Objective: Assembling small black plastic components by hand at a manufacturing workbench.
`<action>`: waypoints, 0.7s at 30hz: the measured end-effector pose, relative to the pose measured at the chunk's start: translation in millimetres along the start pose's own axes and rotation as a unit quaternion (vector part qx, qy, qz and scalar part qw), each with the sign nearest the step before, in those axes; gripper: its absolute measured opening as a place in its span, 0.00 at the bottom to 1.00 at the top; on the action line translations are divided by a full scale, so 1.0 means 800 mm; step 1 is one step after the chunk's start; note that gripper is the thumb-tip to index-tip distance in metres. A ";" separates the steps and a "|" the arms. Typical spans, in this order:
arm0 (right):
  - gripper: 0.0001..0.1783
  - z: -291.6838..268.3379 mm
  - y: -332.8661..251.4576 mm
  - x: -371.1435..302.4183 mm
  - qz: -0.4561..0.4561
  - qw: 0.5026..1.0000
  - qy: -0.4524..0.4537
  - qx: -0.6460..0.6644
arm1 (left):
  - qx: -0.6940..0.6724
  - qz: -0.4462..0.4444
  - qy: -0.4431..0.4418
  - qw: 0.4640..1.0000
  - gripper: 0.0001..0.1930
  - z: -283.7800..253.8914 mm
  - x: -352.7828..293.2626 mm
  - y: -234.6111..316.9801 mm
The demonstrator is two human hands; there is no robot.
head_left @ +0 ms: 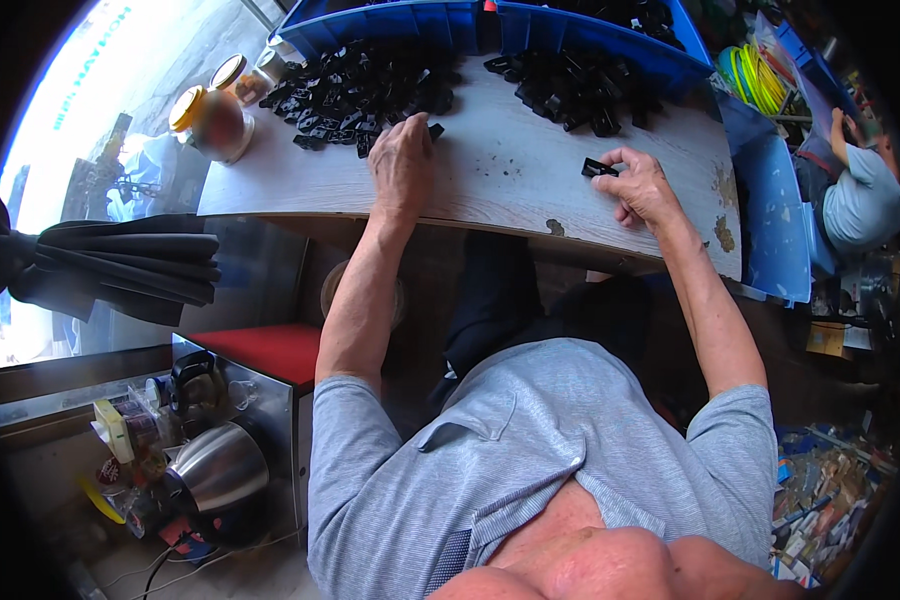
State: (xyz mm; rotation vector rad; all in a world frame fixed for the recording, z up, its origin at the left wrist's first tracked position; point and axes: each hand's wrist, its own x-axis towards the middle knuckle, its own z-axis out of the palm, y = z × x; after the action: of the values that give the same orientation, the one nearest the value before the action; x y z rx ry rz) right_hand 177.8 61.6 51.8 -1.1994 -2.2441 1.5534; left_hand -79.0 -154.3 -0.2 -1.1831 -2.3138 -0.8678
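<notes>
My right hand (642, 188) pinches a small black plastic part (596, 168) between thumb and fingertips, just above the table's near right area. My left hand (400, 168) is at the near edge of the left pile of black plastic parts (365, 85), its fingers curled downward. The end of another small black plastic part (436, 131) sticks out beside its fingertips, which are mostly hidden behind the back of the hand. A second pile of similar black parts (580, 90) lies farther back, to the right.
Two blue bins (400, 27) (610, 57) stand behind the piles on the worn wooden table (490, 185). Lidded jars (215, 125) sit at its left end. A blue crate (778, 215) adjoins the right end. A metal kettle (220, 467) is lower left; another person (863, 200) is at far right.
</notes>
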 end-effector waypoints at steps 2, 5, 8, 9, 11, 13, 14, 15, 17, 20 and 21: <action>0.19 0.001 0.002 0.000 -0.003 1.000 0.004 0.004 | 0.030 -0.009 0.023 0.999 0.09 -0.004 -0.004 0.001; 0.18 0.001 0.001 0.000 -0.004 1.000 -0.001 0.000 | 0.032 0.028 0.021 0.999 0.11 -0.010 -0.016 0.004; 0.17 0.000 0.005 0.000 -0.011 1.000 0.002 -0.007 | 0.035 0.078 -0.019 0.996 0.14 -0.016 -0.022 0.009; 0.17 0.001 0.004 0.001 -0.012 1.000 0.001 -0.007 | 0.037 0.077 -0.018 0.996 0.14 -0.016 -0.024 0.010; 0.17 0.002 0.003 0.002 -0.009 1.000 -0.006 -0.022 | -0.002 0.079 -0.033 0.996 0.16 -0.009 -0.029 0.017; 0.17 0.005 0.000 0.001 -0.007 0.999 -0.013 -0.028 | -0.112 0.077 -0.027 0.990 0.17 -0.002 -0.034 0.051; 0.17 0.006 -0.001 0.000 -0.004 0.999 -0.019 -0.034 | -0.171 0.080 -0.022 0.982 0.17 0.004 -0.034 0.069; 0.17 0.008 -0.005 -0.002 -0.005 0.999 -0.021 -0.034 | -0.203 0.076 -0.021 0.976 0.16 0.010 -0.034 0.090; 0.17 0.013 -0.013 -0.007 -0.011 0.998 -0.040 -0.042 | -0.263 0.103 -0.065 0.957 0.15 0.019 -0.034 0.123; 0.16 0.015 -0.007 -0.003 -0.027 0.998 -0.044 -0.024 | -0.241 0.178 -0.101 0.949 0.19 0.037 -0.029 0.156; 0.16 0.013 -0.006 -0.002 -0.026 0.998 -0.045 -0.024 | -0.223 0.206 -0.123 0.945 0.21 0.040 -0.026 0.161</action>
State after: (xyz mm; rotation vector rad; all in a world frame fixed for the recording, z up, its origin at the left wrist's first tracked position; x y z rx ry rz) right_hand 170.8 52.2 51.3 -1.0925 -2.3621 1.5739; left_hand 36.7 -86.8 8.3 -1.9818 -1.9722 -1.1665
